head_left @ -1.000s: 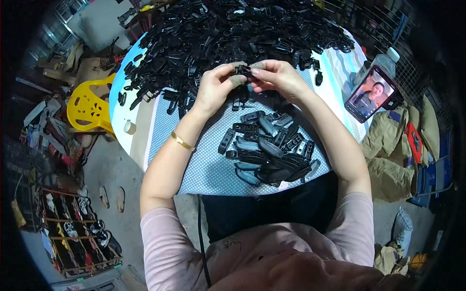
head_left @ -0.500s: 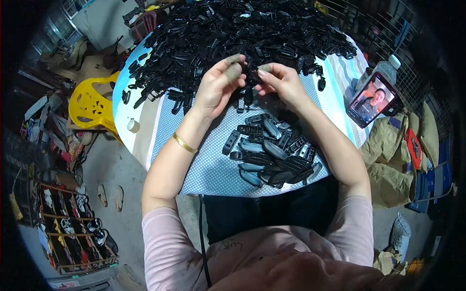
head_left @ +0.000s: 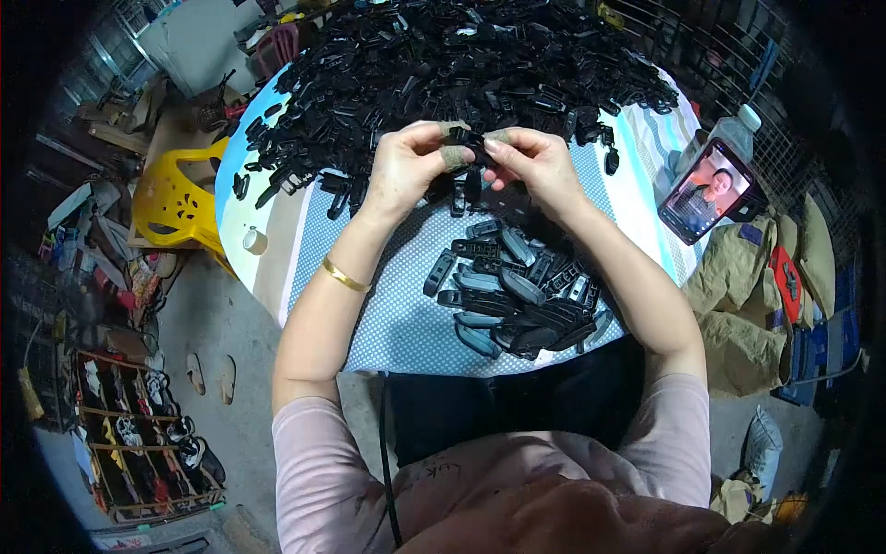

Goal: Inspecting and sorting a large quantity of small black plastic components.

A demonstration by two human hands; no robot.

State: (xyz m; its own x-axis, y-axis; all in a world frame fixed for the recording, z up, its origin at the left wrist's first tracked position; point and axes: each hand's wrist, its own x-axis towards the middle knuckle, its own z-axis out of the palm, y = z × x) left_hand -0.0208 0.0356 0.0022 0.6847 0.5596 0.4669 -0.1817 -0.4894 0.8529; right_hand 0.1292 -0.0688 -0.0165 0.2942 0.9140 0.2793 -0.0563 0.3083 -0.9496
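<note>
In the head view, both hands meet above the round surface point(head_left: 406, 314), which has a blue dotted cloth on it. The left hand point(head_left: 406, 166) and the right hand point(head_left: 535, 166) pinch one small black plastic clip point(head_left: 472, 143) between them. The fingertips point(head_left: 452, 157) wear grey tape. Each grip is clenched on the clip, which sits up in the air just over the edge of the big pile of black clips point(head_left: 461, 65). That pile fills the far half of the surface. A smaller heap of clips point(head_left: 517, 295) lies closer to the person, under the right arm. A gold bangle point(head_left: 343, 275) is on the left wrist. A phone point(head_left: 706, 192) leans against a water bottle point(head_left: 734, 129) at the right side. A yellow plastic chair point(head_left: 171, 198) stands to the left, and a roll of tape point(head_left: 254, 241) lies near the surface's left edge.
</note>
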